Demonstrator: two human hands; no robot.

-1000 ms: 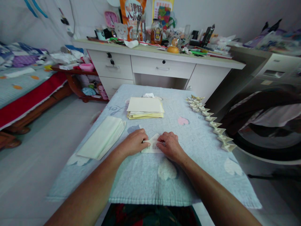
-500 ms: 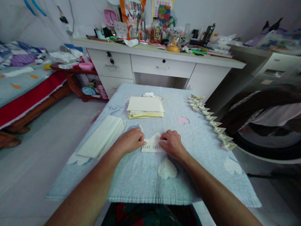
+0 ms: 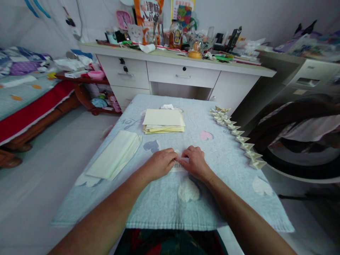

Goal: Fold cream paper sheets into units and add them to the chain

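A small sheet of folded paper (image 3: 178, 167) with dark print lies flat on the cloth in front of me, mostly covered by my hands. My left hand (image 3: 163, 163) is over its left part, fingertips pinched near the middle of the paper. Just across from it, my right hand (image 3: 195, 161) grips the right part between thumb and curled fingers. The two sets of fingertips almost meet. A stack of cream paper sheets (image 3: 163, 117) sits beyond my hands, and a pile of longer pale folded sheets (image 3: 113, 156) lies to the left.
A row of folded paper pieces (image 3: 244, 146) runs along the right side of the cloth-covered table (image 3: 159, 209). Behind stands a white desk (image 3: 183, 74) crowded with jars and packets. A washing machine (image 3: 305, 85) is at right, a bed (image 3: 29, 95) at left.
My left hand has slid right along the paper, from its left end to near the middle, close to my right hand. My right hand has stayed in almost the same place.
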